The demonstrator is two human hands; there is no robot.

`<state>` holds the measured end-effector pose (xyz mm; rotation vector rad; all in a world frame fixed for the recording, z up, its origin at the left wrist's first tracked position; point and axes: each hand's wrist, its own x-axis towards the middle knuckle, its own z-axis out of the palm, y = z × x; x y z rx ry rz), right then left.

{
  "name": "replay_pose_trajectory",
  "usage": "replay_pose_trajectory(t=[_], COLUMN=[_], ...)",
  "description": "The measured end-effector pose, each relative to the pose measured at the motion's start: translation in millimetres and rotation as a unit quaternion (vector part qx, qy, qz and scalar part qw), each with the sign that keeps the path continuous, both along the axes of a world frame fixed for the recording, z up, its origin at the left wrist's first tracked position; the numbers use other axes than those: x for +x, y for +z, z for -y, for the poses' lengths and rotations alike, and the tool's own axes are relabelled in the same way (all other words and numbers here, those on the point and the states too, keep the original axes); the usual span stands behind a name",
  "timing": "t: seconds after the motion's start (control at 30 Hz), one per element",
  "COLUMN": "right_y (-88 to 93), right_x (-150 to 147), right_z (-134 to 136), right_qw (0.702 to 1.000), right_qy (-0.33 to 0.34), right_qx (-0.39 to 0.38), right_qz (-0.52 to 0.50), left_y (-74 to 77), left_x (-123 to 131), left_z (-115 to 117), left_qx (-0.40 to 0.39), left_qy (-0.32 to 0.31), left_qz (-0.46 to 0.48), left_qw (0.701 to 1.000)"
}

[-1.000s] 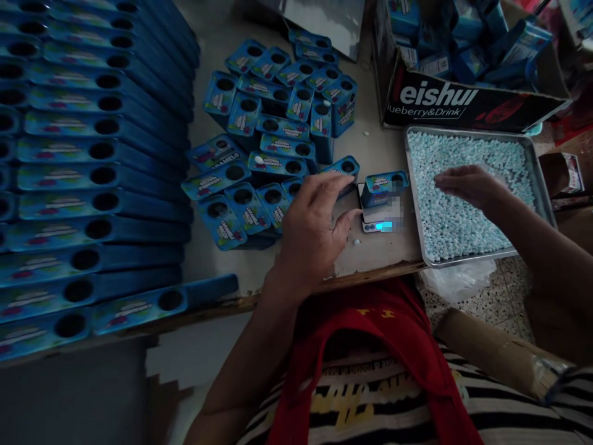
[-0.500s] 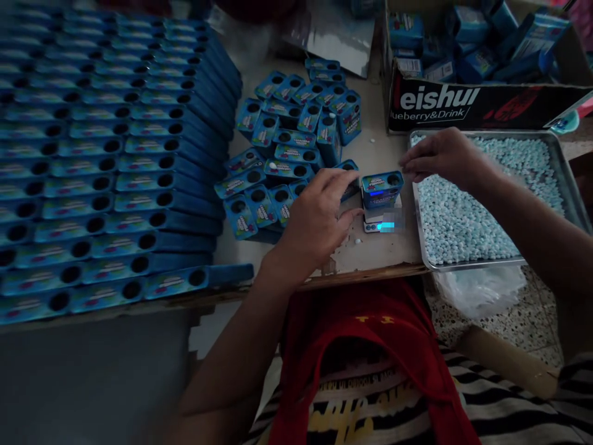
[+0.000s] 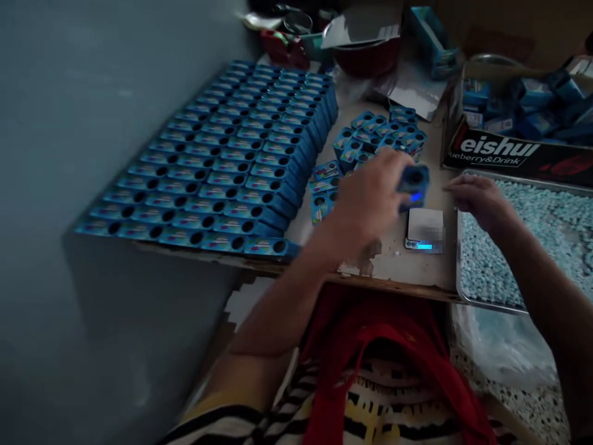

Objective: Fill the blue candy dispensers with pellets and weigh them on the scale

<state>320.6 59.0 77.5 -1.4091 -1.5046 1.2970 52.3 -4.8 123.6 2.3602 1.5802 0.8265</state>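
Note:
My left hand (image 3: 375, 194), smeared by motion, grips a small blue printed box (image 3: 416, 185) between thumb and fingers. The box has a round dark hole in its top and is held in the air above a small digital scale (image 3: 425, 225), whose plate is bare and display lit. At the left edge of a metal tray (image 3: 458, 253) hovers my right hand (image 3: 479, 196), its fingers pressed together; what is in them, if anything, is hidden. Small pale-blue candy-like pieces (image 3: 491, 266) fill the tray. Behind my left hand stands a loose cluster of similar boxes (image 3: 351, 150).
Long rows of upright blue boxes (image 3: 222, 167) cover the left of the table beside a grey wall (image 3: 92, 123). A black cardboard carton (image 3: 500, 148) full of blue boxes stands behind the tray. A dark red bowl (image 3: 365, 59) is at the back. One loose piece (image 3: 397, 253) lies near the scale.
My left hand has taken hold of the box and lifted it off the scale. My right hand stays by the tray's left edge. The view has swung left, showing more wall.

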Motion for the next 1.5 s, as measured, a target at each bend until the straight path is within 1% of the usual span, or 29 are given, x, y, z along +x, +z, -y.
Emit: replay_pose_trajectory(t=[0.03, 0.07, 0.1, 0.13, 0.17, 0.2, 0.23, 0.27, 0.3, 0.33, 0.4, 0.5, 0.6, 0.7, 0.77, 0.83, 0.93, 1.0, 1.07, 1.1, 1.17, 1.2, 1.23, 1.27, 1.3, 1.37, 1.43, 1.47, 1.5], right_y=[-3.8, -7.1, -9.8, -12.2, -14.3, -16.4, -18.4, -20.3, -21.8, -22.6, -20.7, -8.4, 6.7, 11.3, 6.3, -2.6, -15.3, -17.2, -11.6, -6.7, 2.4, 4.1, 2.6, -2.8, -11.8, -37.8, -66.2, -78.4, -88.1], right_x=[-13.7, -27.9, -41.5, -53.6, -63.5, -70.8, -75.3, -77.3, -76.8, -74.0, -63.0, -37.5, -13.2, -2.7, -2.5, -3.8, -2.5, 0.7, 2.5, 1.4, -7.2, -14.8, -24.1, -34.6, -45.2, -63.9, -76.1, -79.4, -81.1], right_z=[2.1, 3.9, 5.2, 6.0, 6.3, 6.2, 5.7, 5.1, 4.5, 4.3, 6.3, 17.7, 38.9, 61.5, 71.2, 74.7, 71.1, 68.0, 70.0, 73.9, 87.3, 95.7, 104.5, 112.7, 119.8, 129.1, 131.8, 131.6, 130.9], right_qw=[0.994, 0.974, 0.941, 0.898, 0.851, 0.809, 0.779, 0.761, 0.754, 0.757, 0.774, 0.803, 0.819, 0.824, 0.824, 0.826, 0.842, 0.862, 0.876, 0.877, 0.872, 0.869, 0.867, 0.866, 0.861, 0.833, 0.804, 0.798, 0.801], right_qy=[0.032, 0.062, 0.09, 0.115, 0.135, 0.154, 0.169, 0.18, 0.183, 0.175, 0.131, 0.063, 0.051, 0.055, 0.05, 0.039, 0.021, 0.021, 0.015, 0.001, -0.039, -0.043, -0.024, 0.016, 0.077, 0.188, 0.243, 0.255, 0.26], right_qx=[0.048, 0.095, 0.132, 0.156, 0.168, 0.172, 0.173, 0.173, 0.176, 0.183, 0.192, 0.192, 0.187, 0.154, 0.129, 0.118, 0.118, 0.117, 0.118, 0.122, 0.138, 0.141, 0.138, 0.127, 0.111, 0.077, 0.059, 0.058, 0.06], right_qz=[0.092, 0.195, 0.299, 0.396, 0.479, 0.54, 0.579, 0.599, 0.605, 0.603, 0.589, 0.561, 0.539, 0.542, 0.55, 0.551, 0.526, 0.493, 0.468, 0.464, 0.469, 0.473, 0.477, 0.482, 0.49, 0.515, 0.54, 0.543, 0.536], left_y=[12.9, 23.5, 30.7, 34.2, 33.9, 30.2, 23.8, 15.8, 7.4, -0.7, -13.1, -24.0, -37.3, -58.4, -72.8, -83.9, -93.2, -96.5, -99.0, -100.3, -102.7, -103.8, -104.7, -105.4, -105.7, -104.7, -101.3, -98.8, -96.0], left_x=[-26.8, -54.1, -80.8, -105.9, -128.8, -149.0, -166.1, -180.2, -191.3, -199.8, -210.9, -220.5, -227.3, -231.8, -233.8, -234.9, -232.7, -227.6, -219.7, -214.9, -203.6, -196.9, -189.3, -180.7, -171.1, -149.8, -129.3, -120.6, -113.4], left_z=[-1.3, -3.9, -6.9, -9.6, -11.1, -11.0, -9.0, -5.0, 0.8, 7.7, 23.0, 40.7, 45.6, 41.4, 38.5, 38.8, 47.7, 58.7, 72.4, 79.9, 94.6, 101.1, 106.5, 110.3, 112.2, 109.6, 99.7, 93.0, 86.0], left_qx=[0.004, 0.003, -0.001, -0.007, -0.012, -0.017, -0.022, -0.027, -0.032, -0.039, -0.054, -0.083, -0.136, -0.192, -0.203, -0.201, -0.184, -0.16, -0.119, -0.085, 0.009, 0.066, 0.118, 0.161, 0.195, 0.218, 0.182, 0.152, 0.122], left_qy=[0.033, 0.067, 0.098, 0.121, 0.136, 0.142, 0.141, 0.135, 0.124, 0.107, 0.073, 0.027, -0.006, -0.014, -0.019, -0.027, -0.032, -0.026, 0.0, 0.017, 0.049, 0.062, 0.071, 0.079, 0.084, 0.095, 0.111, 0.124, 0.137], left_qz=[0.01, 0.011, 0.006, -0.002, -0.009, -0.012, -0.01, -0.006, -0.002, -0.001, 0.002, 0.032, 0.079, 0.101, 0.103, 0.095, 0.069, 0.044, 0.007, -0.013, -0.039, -0.036, -0.025, -0.012, -0.004, -0.012, -0.033, -0.033, -0.024], left_qw=[0.999, 0.998, 0.995, 0.993, 0.991, 0.99, 0.99, 0.99, 0.992, 0.993, 0.996, 0.996, 0.988, 0.976, 0.973, 0.975, 0.98, 0.986, 0.993, 0.996, 0.998, 0.995, 0.99, 0.984, 0.977, 0.971, 0.976, 0.98, 0.983])
